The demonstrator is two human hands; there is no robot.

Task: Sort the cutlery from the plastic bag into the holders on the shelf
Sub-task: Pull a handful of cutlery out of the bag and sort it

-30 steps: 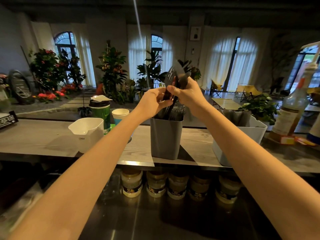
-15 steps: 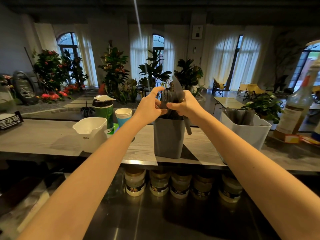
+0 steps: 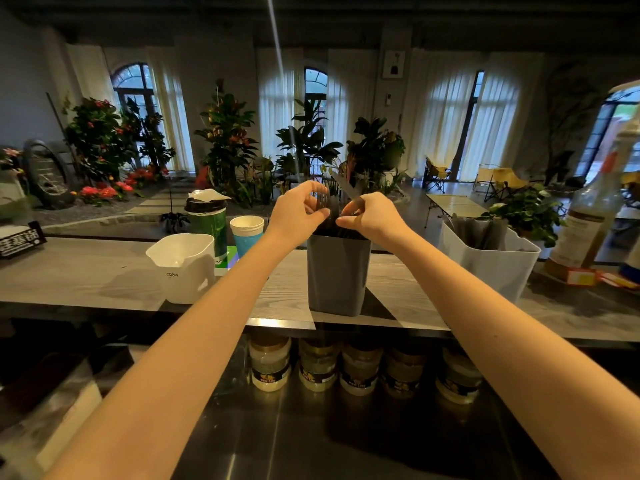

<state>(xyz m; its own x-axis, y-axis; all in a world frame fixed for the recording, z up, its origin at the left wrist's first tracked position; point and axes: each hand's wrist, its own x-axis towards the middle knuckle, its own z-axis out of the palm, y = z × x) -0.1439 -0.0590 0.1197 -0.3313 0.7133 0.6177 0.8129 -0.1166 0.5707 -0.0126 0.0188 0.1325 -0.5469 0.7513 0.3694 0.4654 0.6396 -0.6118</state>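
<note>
A grey holder (image 3: 337,275) stands on the wooden shelf (image 3: 86,275) at centre, filled with black plastic cutlery (image 3: 332,227). Both my hands hover just above its rim. My left hand (image 3: 299,211) pinches the head of a black fork (image 3: 323,199) between thumb and fingers. My right hand (image 3: 372,216) pinches a black knife (image 3: 346,187) whose blade points up and left. A white holder (image 3: 485,268) to the right contains dark, flat pieces. The plastic bag is not in view.
Left of the grey holder sit a white tub (image 3: 183,268), a green can (image 3: 207,230) and a blue cup (image 3: 247,233). A syrup bottle (image 3: 595,216) stands at far right. Several jars (image 3: 270,368) line the steel counter (image 3: 311,438) under the shelf.
The bundle held high a second ago has gone down into the grey holder. My hands have dropped to its rim and parted slightly, and the knife now points upward.
</note>
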